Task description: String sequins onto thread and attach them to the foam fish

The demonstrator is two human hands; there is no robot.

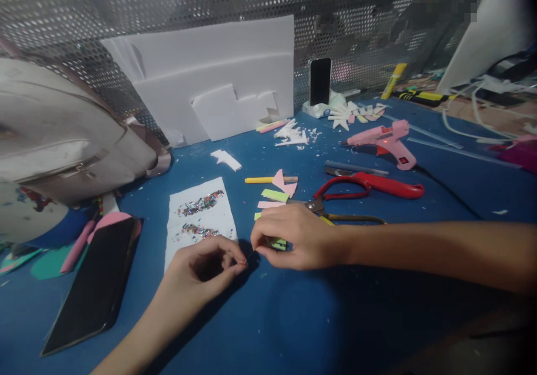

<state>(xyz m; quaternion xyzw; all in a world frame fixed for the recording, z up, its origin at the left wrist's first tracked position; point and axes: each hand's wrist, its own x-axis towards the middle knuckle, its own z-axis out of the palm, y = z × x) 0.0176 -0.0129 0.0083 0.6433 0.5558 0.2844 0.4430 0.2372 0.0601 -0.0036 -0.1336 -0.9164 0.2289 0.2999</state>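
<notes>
My left hand [205, 266] is closed in a pinch just above the blue table, with a tiny reddish bit at its fingertips that is too small to name. My right hand [296, 238] faces it, thumb and forefinger pinched on a thin strand [250, 255] that spans the small gap between the hands. Whether the strand is thread or wire I cannot tell. Beside my left hand lies a white paper [174, 210] with two heaps of multicoloured glitter flakes [201, 202]. Under and behind my right hand are green and pink paper strips [274, 195], partly hidden.
Red-handled scissors [339, 188], a red cutter [394, 186] and a pink glue gun [384, 140] with its cable lie at right. A black phone [90, 285] and a pale bag [79, 123] stand at left. White boards [218, 67] lean at the back near another phone [320, 81].
</notes>
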